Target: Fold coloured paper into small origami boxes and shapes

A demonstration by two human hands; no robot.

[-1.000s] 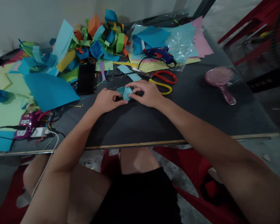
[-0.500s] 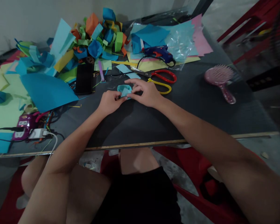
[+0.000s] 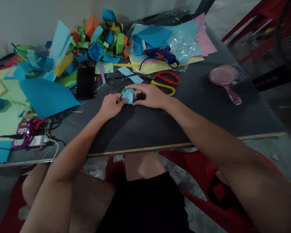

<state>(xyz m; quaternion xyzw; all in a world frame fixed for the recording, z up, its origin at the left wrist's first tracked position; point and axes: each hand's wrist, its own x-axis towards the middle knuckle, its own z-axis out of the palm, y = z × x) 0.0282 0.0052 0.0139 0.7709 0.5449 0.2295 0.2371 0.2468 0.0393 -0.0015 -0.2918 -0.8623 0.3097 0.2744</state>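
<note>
A small folded light-blue paper piece [image 3: 128, 95] sits on the dark table between my two hands. My left hand [image 3: 112, 104] pinches its left edge between thumb and fingers. On the other side, my right hand [image 3: 150, 95] grips the right edge, its index finger stretched over the top and its thumb at the lower edge. The fingers partly cover the paper's sides. Just beyond my right hand lie scissors with one red and one yellow handle [image 3: 165, 86].
Folded colored paper pieces [image 3: 95, 51] heap at the back, beside a black phone [image 3: 85, 83]. A blue glue gun [image 3: 163, 55] rests on paper sheets and plastic. At right lies a pink hairbrush [image 3: 224, 77]; at left, a purple power strip [image 3: 22, 133] with cables.
The front flap of the paper piece now stands higher and covers more of its opening. My right thumb has drawn slightly away from my left thumb. The view has shifted a little.
</note>
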